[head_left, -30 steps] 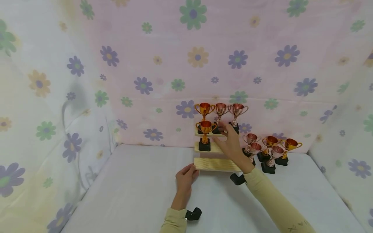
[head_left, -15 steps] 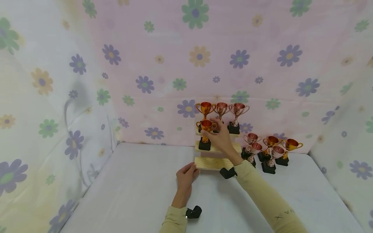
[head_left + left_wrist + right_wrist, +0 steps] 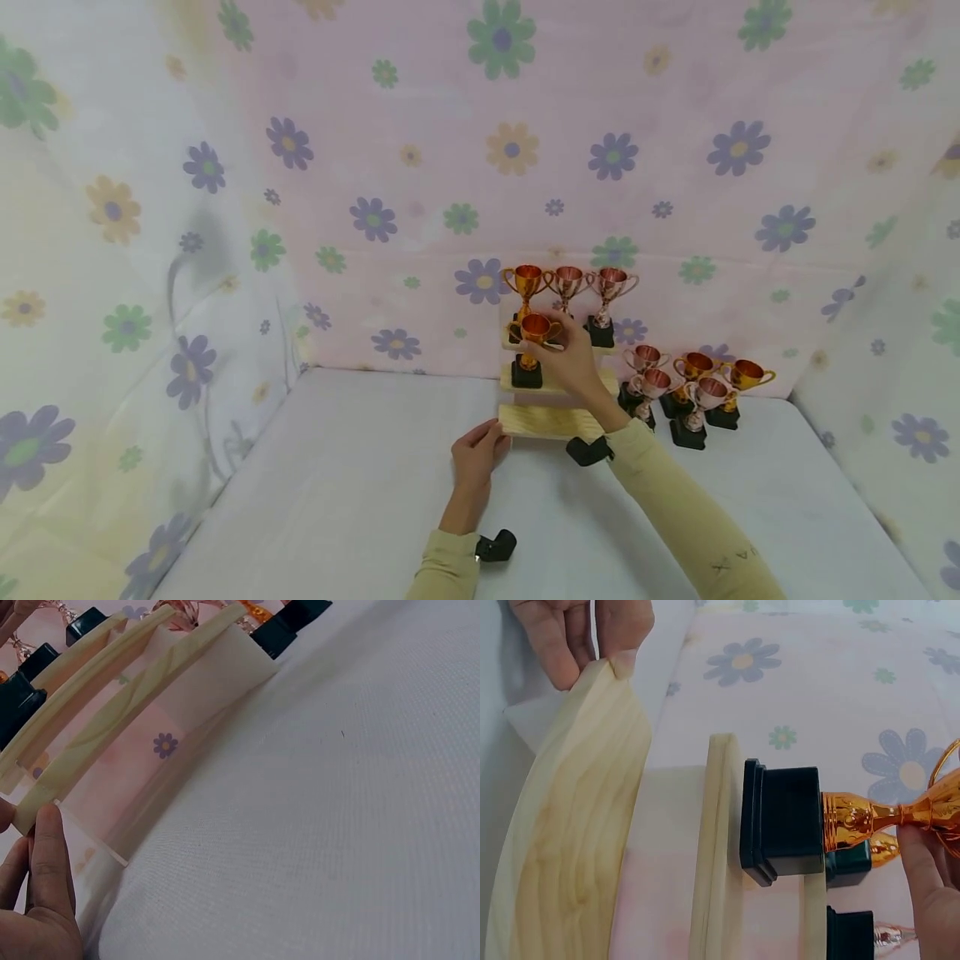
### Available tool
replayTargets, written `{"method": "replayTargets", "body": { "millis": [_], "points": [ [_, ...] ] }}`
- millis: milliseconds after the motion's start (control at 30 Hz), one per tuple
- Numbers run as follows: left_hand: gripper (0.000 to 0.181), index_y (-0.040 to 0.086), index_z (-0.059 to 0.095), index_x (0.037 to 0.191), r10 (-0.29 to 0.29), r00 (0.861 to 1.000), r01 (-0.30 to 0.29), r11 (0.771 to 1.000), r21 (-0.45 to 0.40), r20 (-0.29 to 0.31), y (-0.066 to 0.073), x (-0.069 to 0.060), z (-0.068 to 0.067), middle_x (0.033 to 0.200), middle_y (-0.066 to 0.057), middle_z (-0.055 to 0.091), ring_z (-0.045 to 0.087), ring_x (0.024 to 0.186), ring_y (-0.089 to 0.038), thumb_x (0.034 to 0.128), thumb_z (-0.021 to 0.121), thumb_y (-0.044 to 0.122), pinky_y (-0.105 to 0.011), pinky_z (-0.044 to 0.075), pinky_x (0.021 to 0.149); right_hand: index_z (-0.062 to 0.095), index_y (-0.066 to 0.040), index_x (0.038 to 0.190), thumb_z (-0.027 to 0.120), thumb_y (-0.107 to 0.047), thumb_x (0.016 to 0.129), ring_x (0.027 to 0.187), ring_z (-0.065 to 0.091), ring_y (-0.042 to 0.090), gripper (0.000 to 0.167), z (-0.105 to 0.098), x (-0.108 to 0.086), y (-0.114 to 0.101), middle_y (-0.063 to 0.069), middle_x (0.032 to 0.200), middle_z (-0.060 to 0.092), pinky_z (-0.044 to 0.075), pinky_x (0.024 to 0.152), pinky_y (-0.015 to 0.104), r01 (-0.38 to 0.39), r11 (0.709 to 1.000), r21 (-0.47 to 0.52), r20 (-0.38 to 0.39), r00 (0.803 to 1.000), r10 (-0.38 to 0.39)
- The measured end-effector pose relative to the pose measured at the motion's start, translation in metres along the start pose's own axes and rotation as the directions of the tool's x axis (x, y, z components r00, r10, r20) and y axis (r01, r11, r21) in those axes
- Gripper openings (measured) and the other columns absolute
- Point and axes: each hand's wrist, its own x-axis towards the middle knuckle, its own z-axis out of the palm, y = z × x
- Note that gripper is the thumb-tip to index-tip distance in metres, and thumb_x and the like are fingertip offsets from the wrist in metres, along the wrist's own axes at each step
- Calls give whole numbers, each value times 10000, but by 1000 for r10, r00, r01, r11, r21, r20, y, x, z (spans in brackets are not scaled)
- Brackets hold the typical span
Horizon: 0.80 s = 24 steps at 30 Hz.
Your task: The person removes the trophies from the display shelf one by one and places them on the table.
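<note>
A gold trophy with a black base (image 3: 527, 372) stands at the left of the middle wooden shelf (image 3: 558, 381), its cup leaning slightly right. My right hand (image 3: 576, 360) grips it by the upper stem and cup; the right wrist view shows fingers (image 3: 921, 862) against the gold stem (image 3: 847, 819). With thumb and fingers, my left hand (image 3: 474, 462) pinches the left end of the lowest shelf (image 3: 547, 421); the left wrist view has this hand (image 3: 46, 900) at the board's tip (image 3: 45, 787). On the top shelf are one gold trophy (image 3: 527, 279) and two pinkish ones (image 3: 612, 283).
Several gold and pinkish trophies (image 3: 705, 400) stand on the white table (image 3: 360, 483) to the right of the shelves. Flower-patterned cloth (image 3: 420, 108) hangs behind and at both sides.
My right hand has moved left from beside the middle shelf's gold trophy and taken hold of it. The trophy's cup has tipped slightly right. My left hand has stayed at the lowest shelf's end.
</note>
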Motion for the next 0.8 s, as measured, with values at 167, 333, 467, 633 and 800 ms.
{"method": "replayTargets", "body": {
  "millis": [167, 333, 467, 633, 800],
  "points": [
    [288, -134, 650, 1209, -26, 999, 26, 999, 22, 24, 5, -6, 0, 988, -126, 700, 712, 836, -125, 959, 658, 9, -266, 629, 812, 580, 70, 1341, 774, 84, 843, 956, 661, 92, 535, -13, -11, -7, 281, 1219, 639, 595, 852, 187, 4, 999, 35, 26, 1000, -5],
    [296, -114, 657, 1214, -15, 1000, 15, 1000, 25, -13, -1, 0, -2, 1014, -131, 703, 712, 840, -121, 961, 672, 37, -244, 628, 788, 580, 58, 1323, 769, 115, 828, 1048, 661, 49, 533, -26, -25, -10, 274, 1279, 613, 591, 912, 240, 13, 997, 76, 54, 998, -17],
    [288, -108, 661, 1210, -13, 1000, 14, 999, 32, -28, 1, -1, 0, 1012, -131, 698, 712, 841, -123, 961, 673, 36, -231, 626, 779, 569, 49, 1330, 764, 111, 836, 1085, 658, 60, 535, -39, -42, -18, 230, 1291, 599, 585, 928, 250, 6, 997, 75, 82, 997, -12],
    [280, -108, 666, 1200, -17, 999, 18, 999, 27, -30, 0, -1, 2, 998, -129, 699, 711, 831, -122, 955, 680, 28, -225, 624, 770, 580, 27, 1336, 770, 128, 820, 1059, 669, 57, 560, -58, -66, -21, 158, 1253, 615, 589, 901, 228, 11, 1000, 28, 80, 997, -13],
    [283, -112, 667, 1194, -8, 999, 8, 1000, 16, -35, -1, 0, 3, 993, -129, 699, 710, 825, -121, 951, 686, 32, -226, 625, 766, 586, 35, 1329, 769, 142, 809, 1030, 677, 32, 561, -82, -91, -18, 20, 1221, 644, 598, 855, 205, 28, 999, -42, 74, 997, -25]
  ]
}}
